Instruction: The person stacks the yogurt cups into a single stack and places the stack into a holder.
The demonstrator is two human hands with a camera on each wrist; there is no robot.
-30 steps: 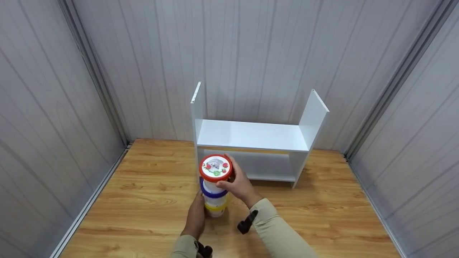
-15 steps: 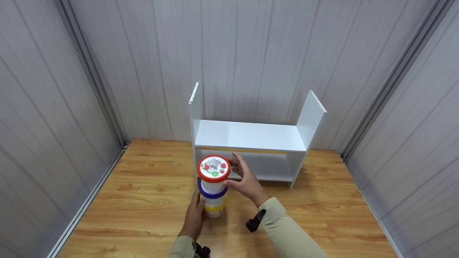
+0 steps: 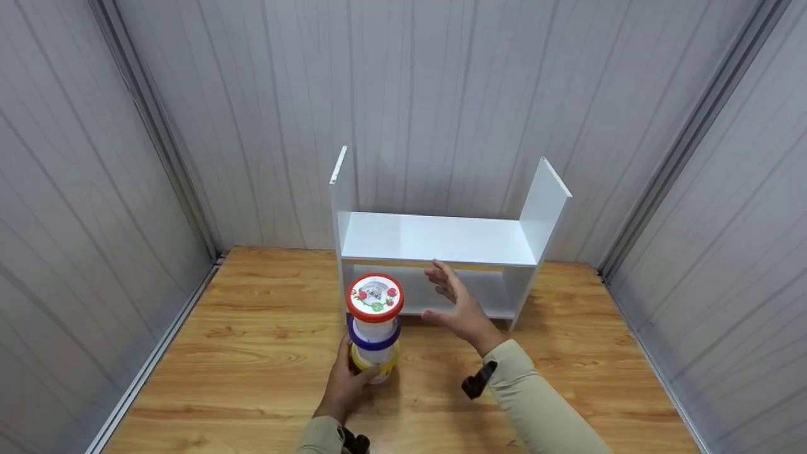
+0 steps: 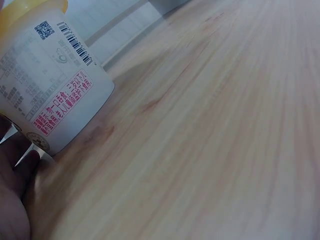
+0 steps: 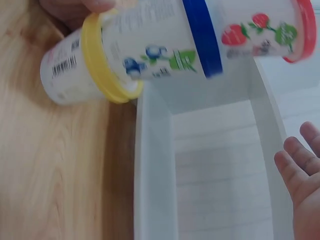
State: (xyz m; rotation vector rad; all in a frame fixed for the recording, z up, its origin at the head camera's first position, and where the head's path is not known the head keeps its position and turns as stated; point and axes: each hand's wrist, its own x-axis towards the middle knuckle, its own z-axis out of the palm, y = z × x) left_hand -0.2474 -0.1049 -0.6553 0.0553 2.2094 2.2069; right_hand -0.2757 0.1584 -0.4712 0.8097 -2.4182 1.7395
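Note:
Three white plastic tubs stand stacked upright on the wooden surface. The red-lidded tub [image 3: 375, 297], printed with strawberries, is on top. The blue-lidded tub [image 5: 155, 45], with a blueberry print, is in the middle. At the bottom is the yellow-lidded tub [image 4: 55, 85], its barcode and pink warning text facing the left wrist camera. My left hand [image 3: 343, 388] grips this lowest tub from the left, thumb across its front near the yellow rim. To the right of the stack, my right hand [image 3: 463, 315] is held in the air, fingers extended and apart from the tubs.
A white two-tier shelf [image 3: 441, 238] with tall side panels stands just behind the stack, near the back wall. Grey panelled walls [image 3: 416, 107] enclose the wooden surface [image 3: 265, 353] at the back and both sides.
My right hand has let go of the red-lidded tub and drawn away to the right. My left thumb has come round the front of the yellow-lidded tub. The stack stays in place.

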